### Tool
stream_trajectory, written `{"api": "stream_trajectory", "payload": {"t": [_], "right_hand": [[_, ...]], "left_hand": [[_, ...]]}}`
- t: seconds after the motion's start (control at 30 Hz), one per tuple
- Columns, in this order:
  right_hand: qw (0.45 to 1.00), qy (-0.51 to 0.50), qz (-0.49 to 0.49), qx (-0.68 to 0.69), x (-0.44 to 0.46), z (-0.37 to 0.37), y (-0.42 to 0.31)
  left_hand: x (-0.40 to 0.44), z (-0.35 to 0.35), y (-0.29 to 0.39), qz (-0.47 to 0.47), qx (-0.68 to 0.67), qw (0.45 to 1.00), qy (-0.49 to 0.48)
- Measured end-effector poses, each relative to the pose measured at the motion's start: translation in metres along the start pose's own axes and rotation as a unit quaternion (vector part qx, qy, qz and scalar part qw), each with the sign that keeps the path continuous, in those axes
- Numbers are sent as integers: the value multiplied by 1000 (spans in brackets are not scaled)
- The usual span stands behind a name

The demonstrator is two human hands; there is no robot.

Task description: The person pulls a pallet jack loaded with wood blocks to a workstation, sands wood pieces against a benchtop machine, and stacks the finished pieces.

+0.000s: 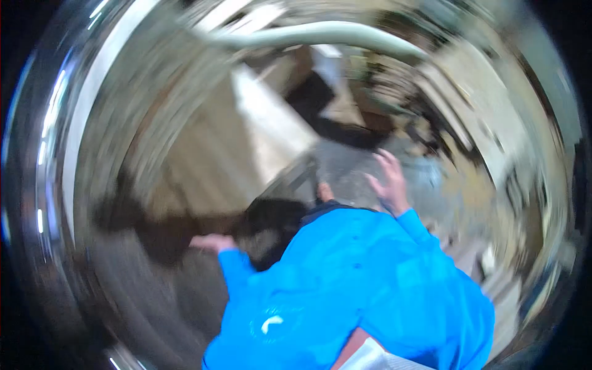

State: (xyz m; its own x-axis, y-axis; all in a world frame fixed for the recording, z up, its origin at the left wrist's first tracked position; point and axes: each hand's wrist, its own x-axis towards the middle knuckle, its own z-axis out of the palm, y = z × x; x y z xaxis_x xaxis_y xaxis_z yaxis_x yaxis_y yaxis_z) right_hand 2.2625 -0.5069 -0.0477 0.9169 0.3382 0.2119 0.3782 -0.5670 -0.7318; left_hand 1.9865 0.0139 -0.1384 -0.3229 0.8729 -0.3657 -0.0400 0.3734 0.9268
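My right hand (391, 184) is held out in front of my blue shirt with its fingers spread, and nothing shows in it. Off to the left, my left hand (213, 242) reaches out sideways over a dark floor area. Its fingers look stretched out and are blurred; no object can be made out in it. A bare foot (325, 192) shows just past the shirt's lower edge, on the grey floor (348, 165).
A pale curved pipe or rail (333, 34) arches across the far side. Ahead lie a whitish slab-like surface (274, 120) and a brown flat surface (209, 145). Blurred long boards or slabs (456, 102) are at the right. Motion smears most surroundings.
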Motion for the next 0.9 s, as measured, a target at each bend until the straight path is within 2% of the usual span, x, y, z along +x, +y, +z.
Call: {"api": "stream_trajectory", "payload": {"t": [0.03, 0.07, 0.1, 0.13, 0.17, 0.2, 0.23, 0.27, 0.33, 0.37, 0.47, 0.5, 0.53, 0.57, 0.63, 0.67, 0.7, 0.8, 0.87, 0.9], "right_hand": [[999, 33, 0, -21, -8, -11, 9], [997, 67, 25, 3, -21, -17, 27], [993, 109, 38, 10, -35, -23, 37], [988, 153, 26, 11, -44, -33, 48], [984, 167, 59, 32, -53, -48, 48], [978, 194, 68, 43, -62, -61, 54], [970, 229, 68, 42, -69, -69, 59], [962, 261, 62, 40, -74, -80, 69], [939, 332, 67, 56, -88, -111, 69], [925, 370, 80, 41, -99, -124, 70], [878, 466, 110, 27, -129, -151, 69], [863, 486, 135, 27, -144, -157, 65], [849, 502, 160, 33, -159, -158, 57], [835, 516, 193, 20, -177, -151, 50], [807, 531, 258, -3, -211, -140, 31], [789, 539, 294, -19, -232, -132, 20], [756, 564, 332, -16, -252, -122, 6], [633, 648, 424, -7, -314, -76, -33], [498, 706, 495, -90, -346, -58, -65], [441, 746, 488, -101, -359, -58, -85]], "left_hand": [[-6, 7, 13, 123, 78, 989, -7], [-12, 18, 33, 265, 144, 954, -6], [-12, 32, 59, 410, 179, 894, 9], [-27, 61, 79, 512, 155, 845, -5], [-130, 81, 101, 541, 160, 822, -81], [-146, 120, 96, 550, 78, 816, -157], [-162, 157, 92, 549, -1, 802, -236], [-187, 193, 81, 529, -17, 805, -268], [-303, 214, 65, 500, 33, 730, -465], [-352, 226, 41, 498, 31, 706, -502], [-471, 243, -24, 532, 89, 449, -712], [-526, 217, -34, 610, 142, 285, -726], [-586, 171, -34, 548, 230, 262, -760], [-605, 162, -73, 406, 215, 240, -855], [-656, 125, -112, 273, 241, 94, -927], [-662, 131, -159, 207, 250, 35, -945], [-676, 113, -178, 158, 229, -24, -960], [-732, 66, -197, 196, 133, -206, -949], [-776, 33, -190, 230, 80, -272, -931], [-797, 19, -204, 197, 84, -271, -938]]}}
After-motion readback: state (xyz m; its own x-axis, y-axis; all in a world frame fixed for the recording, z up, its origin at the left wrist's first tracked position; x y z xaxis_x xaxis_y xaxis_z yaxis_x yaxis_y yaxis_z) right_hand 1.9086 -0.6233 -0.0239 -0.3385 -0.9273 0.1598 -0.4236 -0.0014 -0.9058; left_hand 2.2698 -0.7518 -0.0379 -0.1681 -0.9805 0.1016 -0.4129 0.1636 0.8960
